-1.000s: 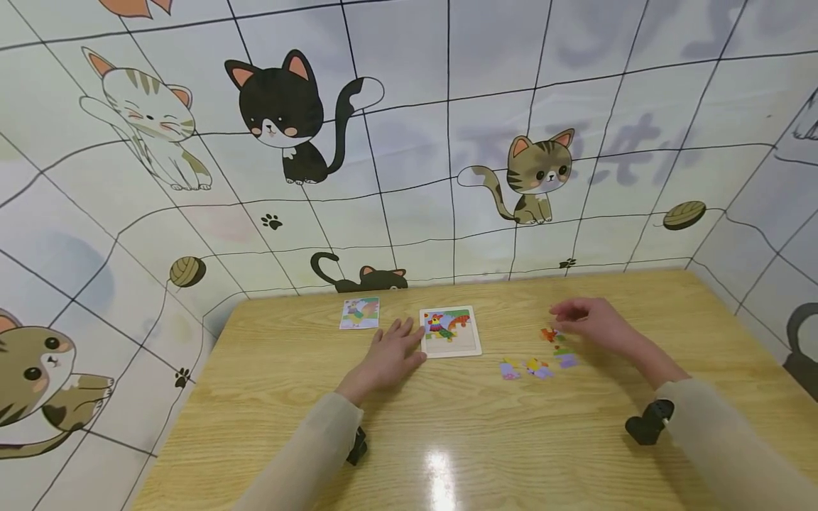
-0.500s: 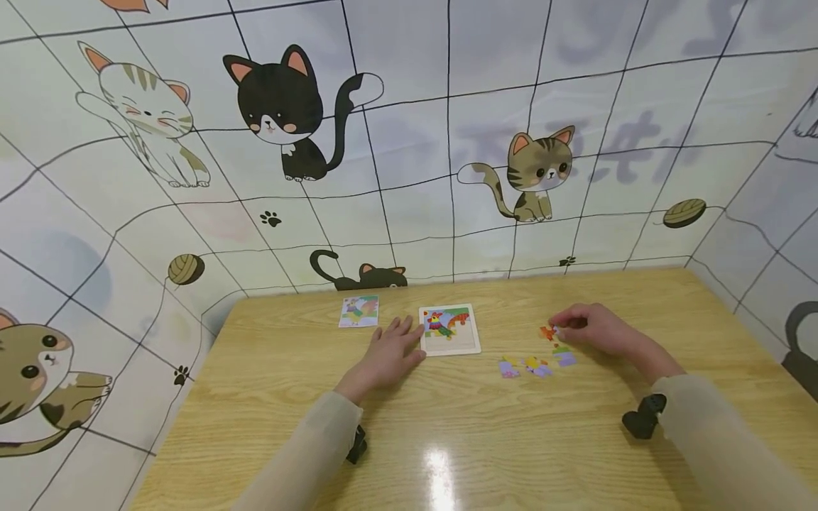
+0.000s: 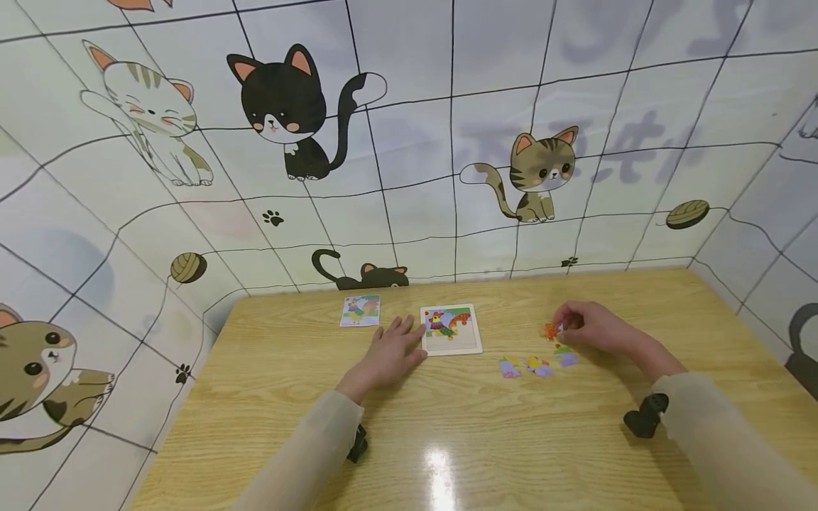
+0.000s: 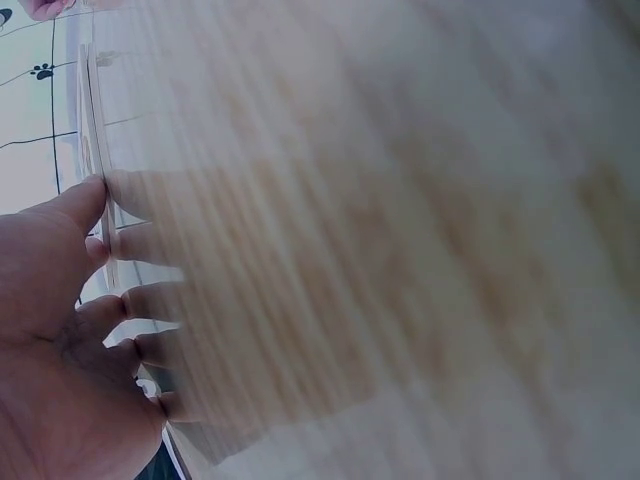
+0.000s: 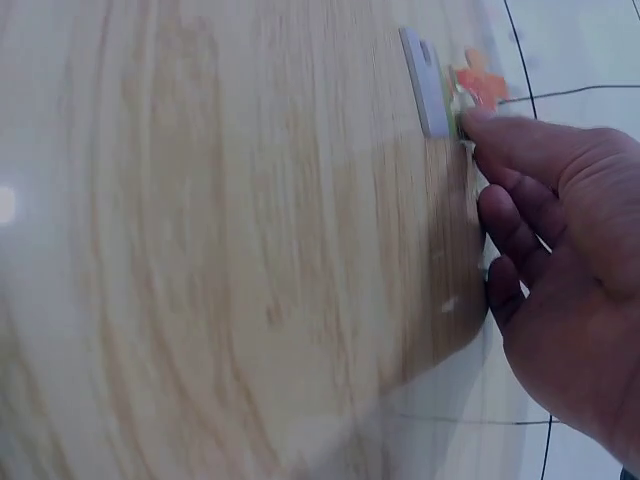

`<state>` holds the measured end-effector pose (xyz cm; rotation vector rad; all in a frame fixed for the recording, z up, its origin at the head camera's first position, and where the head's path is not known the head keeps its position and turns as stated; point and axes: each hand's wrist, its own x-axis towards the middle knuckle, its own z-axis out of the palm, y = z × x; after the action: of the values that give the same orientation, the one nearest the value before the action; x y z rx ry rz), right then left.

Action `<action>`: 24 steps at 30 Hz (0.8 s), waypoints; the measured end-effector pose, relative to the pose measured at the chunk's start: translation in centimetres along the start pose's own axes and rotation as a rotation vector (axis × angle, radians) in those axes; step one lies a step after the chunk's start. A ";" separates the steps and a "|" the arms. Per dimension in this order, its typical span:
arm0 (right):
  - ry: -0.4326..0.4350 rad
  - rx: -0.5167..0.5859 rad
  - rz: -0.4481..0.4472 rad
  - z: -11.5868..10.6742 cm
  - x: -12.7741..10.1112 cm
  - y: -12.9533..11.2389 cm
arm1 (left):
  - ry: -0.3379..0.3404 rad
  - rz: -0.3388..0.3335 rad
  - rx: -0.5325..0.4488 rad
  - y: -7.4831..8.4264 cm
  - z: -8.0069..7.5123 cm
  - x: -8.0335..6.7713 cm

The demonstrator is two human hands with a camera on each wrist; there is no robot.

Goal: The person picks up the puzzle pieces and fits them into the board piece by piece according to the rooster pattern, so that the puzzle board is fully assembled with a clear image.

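My right hand pinches an orange jigsaw piece between thumb and fingertips. In the right wrist view the orange piece stands raised at the fingertips, beside a purple-edged piece on the table. My left hand lies with spread fingers on the table, its fingertips and thumb against the left side of a white-framed puzzle tray. A partly assembled rooster picture fills the tray's upper part; its lower part shows bare board. The left wrist view shows the thumb touching the tray's edge.
Several loose jigsaw pieces lie right of the tray, among them a purple one, a yellow-and-purple one and a green-and-purple one. A rooster picture card lies at the back left. A cat-patterned wall borders the wooden table.
My right hand has come down to the orange piece, closed thumb and fingers on it and raised it slightly. The left hand stays against the tray.
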<state>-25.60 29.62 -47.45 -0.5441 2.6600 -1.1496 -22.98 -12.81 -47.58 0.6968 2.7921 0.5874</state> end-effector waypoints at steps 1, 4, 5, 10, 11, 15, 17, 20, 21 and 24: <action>0.012 0.002 0.008 0.1 0.1 -0.1 | -0.002 0.000 0.002 0.0 0.0 0.0; 0.045 0.000 0.015 0.3 0.2 -0.5 | -0.005 0.001 0.003 0.0 0.0 0.1; 0.056 0.004 0.018 0.4 0.4 -0.8 | -0.006 -0.001 0.003 0.0 0.0 0.1; 0.087 0.003 0.012 1.1 1.1 -2.3 | -0.011 -0.008 0.002 0.0 0.0 0.1; 0.094 0.002 0.013 1.3 1.3 -2.6 | -0.010 -0.008 0.003 0.1 0.0 0.1; 0.103 0.024 -0.004 2.1 2.0 -4.1 | -0.005 -0.006 0.004 0.1 0.0 0.0; 0.097 0.055 -0.013 2.5 2.4 -4.8 | -0.004 -0.007 0.008 0.1 0.0 0.1; 0.091 0.102 -0.019 3.1 2.9 -5.6 | -0.010 -0.008 0.007 0.1 0.0 0.0; 0.091 0.119 -0.020 3.3 3.0 -5.8 | -0.013 -0.009 0.006 0.1 0.0 0.0; 0.081 0.157 -0.034 4.0 3.5 -6.2 | -0.014 -0.008 0.000 0.1 0.0 0.0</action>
<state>-25.99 21.62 -45.70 -0.5270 2.6062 -1.4040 -22.97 -12.71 -47.56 0.6864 2.7805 0.5793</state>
